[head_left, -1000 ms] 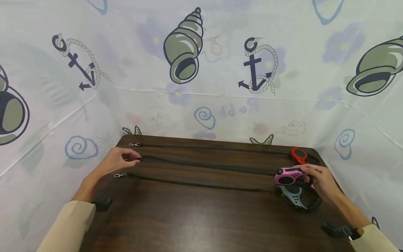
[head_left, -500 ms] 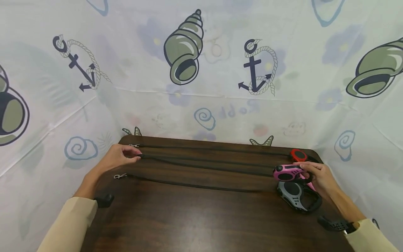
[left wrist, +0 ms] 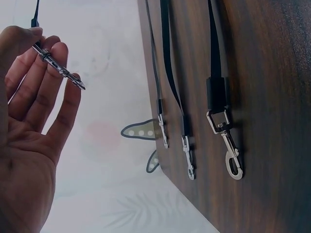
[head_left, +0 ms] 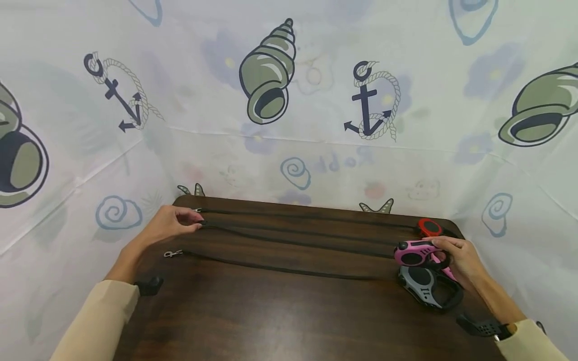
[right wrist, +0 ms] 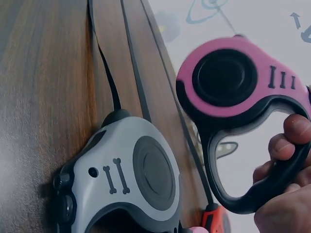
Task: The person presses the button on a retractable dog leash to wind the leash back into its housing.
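Note:
In the left wrist view my left hand [left wrist: 41,111] pinches the end of a black strap between thumb and fingers, with its metal clip [left wrist: 60,69] lying across the fingers. That strap runs right to a pink and black leash case [head_left: 413,253], raised above the table in my right hand [head_left: 462,255]. In the right wrist view, fingers of my right hand [right wrist: 286,170] curl round the black handle [right wrist: 214,165]. Below the raised case lies a grey leash case [right wrist: 129,167]. A red one [head_left: 429,227] is behind, and part of another pink one [head_left: 448,272] shows.
On the brown table [head_left: 271,311], straps stretch leftward. Three metal clips lie at its left end: a near one [left wrist: 233,160], a middle one [left wrist: 189,160] and a far one [left wrist: 164,131]. Patterned white cloth [head_left: 316,165] stands behind and at both sides.
The raised strap now shows as a line separate from the strap lying under it. My left hand has shifted slightly, and both hands keep their holds.

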### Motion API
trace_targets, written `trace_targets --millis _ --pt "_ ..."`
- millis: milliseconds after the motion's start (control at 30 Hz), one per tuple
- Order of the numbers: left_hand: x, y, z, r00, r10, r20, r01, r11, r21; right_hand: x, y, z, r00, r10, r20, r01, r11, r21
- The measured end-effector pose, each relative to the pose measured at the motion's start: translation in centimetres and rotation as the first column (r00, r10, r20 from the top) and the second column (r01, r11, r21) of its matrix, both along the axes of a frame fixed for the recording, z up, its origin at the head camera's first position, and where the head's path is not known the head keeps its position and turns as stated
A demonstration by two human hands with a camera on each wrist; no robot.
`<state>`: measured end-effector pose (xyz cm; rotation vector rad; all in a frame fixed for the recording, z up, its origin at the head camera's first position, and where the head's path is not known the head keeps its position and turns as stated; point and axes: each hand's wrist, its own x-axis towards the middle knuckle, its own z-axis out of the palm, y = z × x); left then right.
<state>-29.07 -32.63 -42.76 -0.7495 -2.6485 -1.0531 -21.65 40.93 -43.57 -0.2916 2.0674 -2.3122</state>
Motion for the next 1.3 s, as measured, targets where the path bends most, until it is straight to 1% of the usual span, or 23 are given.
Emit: trace_targets --millis 167,233,367,433,567,700,800,933,1033,1100,1200,1300 --pt "-0.1 -0.2 -0.1 1.0 -0.004 0.002 0.004 1.0 -0.007 -0.3 0.0 -0.3 1.0 -0.016 -0.017 0.016 1.0 0.022" --pt "-0.2 -0.2 -0.1 1.0 -0.004 -0.005 0.004 1.0 -0.007 -0.3 0.0 -0.4 1.0 -0.025 -0.009 0.025 0.998 0.066" --pt "-0.2 0.0 -0.5 1.0 -0.008 0.002 0.008 1.0 -0.011 -0.1 0.1 -0.5 0.999 -0.052 0.006 0.049 0.978 0.204" --pt "-0.2 0.1 -0.7 1.0 -0.006 0.011 0.006 1.0 -0.018 0.0 0.0 -0.6 0.999 -0.04 0.009 0.036 0.967 0.251" --pt "-0.3 0.4 -0.7 1.0 0.006 0.015 -0.006 0.999 -0.035 0.1 -0.1 -0.6 1.0 -0.013 0.027 0.005 0.956 0.293" --pt "-0.4 0.6 -0.4 1.0 0.014 0.009 -0.014 0.999 -0.041 0.1 -0.4 -0.2 0.998 -0.033 0.053 0.012 0.935 0.354" --pt "-0.3 0.7 -0.2 1.0 0.015 0.0 -0.015 0.999 -0.045 0.2 -0.7 0.0 0.997 -0.039 0.061 0.014 0.931 0.365" --pt "-0.2 0.9 -0.3 1.0 0.015 0.007 -0.015 0.998 -0.056 0.0 -1.3 0.0 0.999 -0.026 0.044 0.01 0.94 0.341" --pt "-0.1 1.3 -0.4 1.0 0.007 0.007 -0.006 0.998 -0.066 -0.1 -1.7 -0.2 1.0 -0.022 0.005 0.019 0.937 0.349" --pt "-0.2 1.6 -0.4 1.0 -0.001 -0.006 0.001 0.997 -0.072 -0.3 -2.0 -0.3 0.999 -0.027 -0.023 0.034 0.934 0.355" --pt "-0.3 2.1 -0.2 1.0 -0.018 -0.015 0.017 0.997 -0.076 -0.3 -2.3 -0.5 0.998 -0.03 -0.058 0.048 0.938 0.344" --pt "-0.4 2.6 0.1 0.999 -0.034 -0.008 0.033 0.997 -0.07 -0.4 -2.7 -0.5 0.997 -0.017 -0.072 0.04 0.942 0.334"
